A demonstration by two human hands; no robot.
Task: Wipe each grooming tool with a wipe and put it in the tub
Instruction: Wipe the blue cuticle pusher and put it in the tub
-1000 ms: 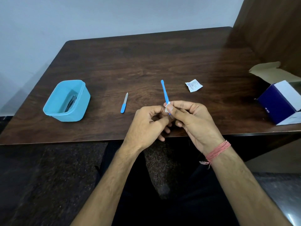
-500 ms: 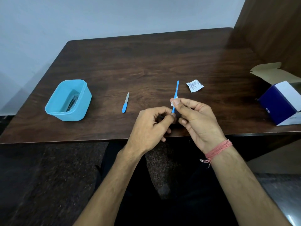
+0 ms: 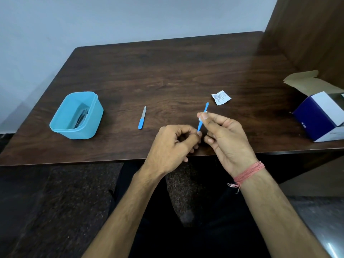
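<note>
Blue tub (image 3: 74, 116) sat far left of the grips on the counter (image 3: 167, 71), tools inside. Nail file (image 3: 142, 118) lay between. Left hand (image 3: 173, 146) pinched the blue stick's (image 3: 202, 116) lower end; right hand (image 3: 227, 136) pinched a white wipe (image 3: 201, 118) around its shaft. Torn sachet (image 3: 221, 97) beyond; box (image 3: 320, 116) far right.

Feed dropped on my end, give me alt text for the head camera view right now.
The left hand holds the lower end of a slim blue plastic grooming stick while the right hand pinches a small white wipe around it, above a dark wooden table. A blue-handled nail file lies beside a light blue plastic tub already holding tools.
</note>
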